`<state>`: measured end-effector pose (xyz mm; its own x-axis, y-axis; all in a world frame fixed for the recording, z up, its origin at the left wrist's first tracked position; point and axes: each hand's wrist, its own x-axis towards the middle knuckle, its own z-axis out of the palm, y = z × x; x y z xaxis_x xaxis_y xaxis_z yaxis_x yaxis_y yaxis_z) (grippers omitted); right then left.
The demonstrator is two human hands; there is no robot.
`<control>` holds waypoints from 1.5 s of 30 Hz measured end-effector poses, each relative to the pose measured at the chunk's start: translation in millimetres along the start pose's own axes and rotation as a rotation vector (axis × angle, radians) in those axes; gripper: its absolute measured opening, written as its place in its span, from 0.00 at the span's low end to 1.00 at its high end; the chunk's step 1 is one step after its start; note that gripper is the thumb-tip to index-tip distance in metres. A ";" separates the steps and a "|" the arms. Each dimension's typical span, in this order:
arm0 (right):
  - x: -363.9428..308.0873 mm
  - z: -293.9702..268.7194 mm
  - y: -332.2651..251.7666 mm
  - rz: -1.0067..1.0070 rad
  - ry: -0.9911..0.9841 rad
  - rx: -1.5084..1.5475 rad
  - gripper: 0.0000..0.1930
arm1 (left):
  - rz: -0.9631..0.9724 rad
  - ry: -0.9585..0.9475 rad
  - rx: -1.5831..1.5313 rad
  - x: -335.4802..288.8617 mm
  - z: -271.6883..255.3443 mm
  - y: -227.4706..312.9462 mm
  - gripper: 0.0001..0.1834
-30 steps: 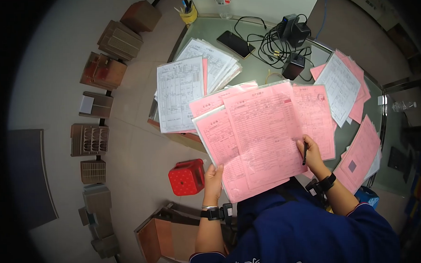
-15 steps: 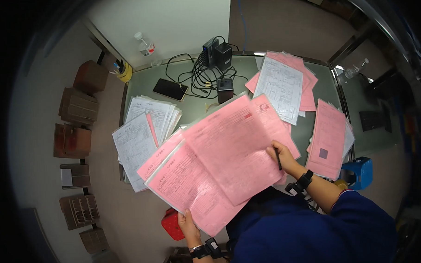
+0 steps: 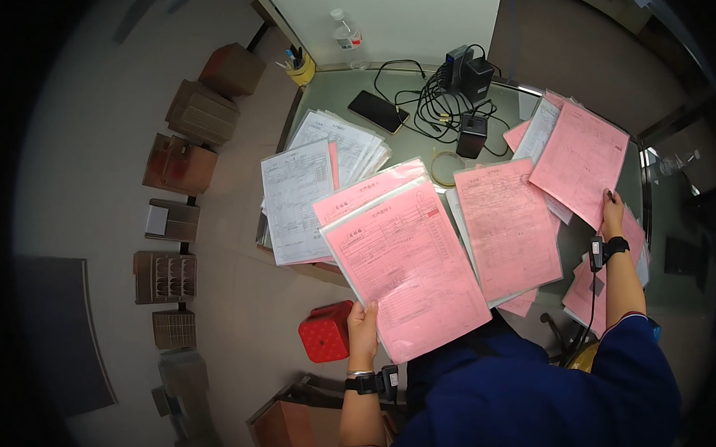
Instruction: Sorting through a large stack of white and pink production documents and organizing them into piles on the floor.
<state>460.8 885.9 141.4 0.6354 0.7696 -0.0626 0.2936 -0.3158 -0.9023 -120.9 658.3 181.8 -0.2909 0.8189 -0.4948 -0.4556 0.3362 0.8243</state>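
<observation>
My left hand (image 3: 362, 330) grips the lower left edge of a pink printed form (image 3: 411, 277) in a clear sleeve, its thumb on top. Behind that form, another pink sheet (image 3: 372, 187) sticks out at the top. At the right, my right hand (image 3: 612, 212) is closed on the lower corner of a second pink form (image 3: 583, 156), which overlaps the pile at the table's back right. A dark pen tip shows at those fingers. Between the two held forms lies a pink sleeved form (image 3: 506, 226) on top of other sheets.
White forms (image 3: 298, 202) lie piled at the left of the glass-topped table, near a black phone (image 3: 378, 112). Tangled cables and black chargers (image 3: 473, 133) occupy the back, beside a tape ring (image 3: 448, 169). A bottle (image 3: 348, 39) and yellow pen cup (image 3: 300, 68) stand at the far edge.
My right hand has carried a pink form from atop the left-hand sheets over to the back right pile. The left hand still holds its forms. The whole view has shifted.
</observation>
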 end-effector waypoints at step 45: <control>-147.3 -194.6 52.7 -0.082 0.165 0.077 0.13 | 0.036 0.048 0.038 -12.1 15.6 2.1 0.13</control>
<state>521.6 647.9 186.1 0.7220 0.6875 0.0780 0.2983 -0.2076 -0.9316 -105.2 656.3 193.8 -0.3469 0.8078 -0.4766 -0.4119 0.3253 0.8512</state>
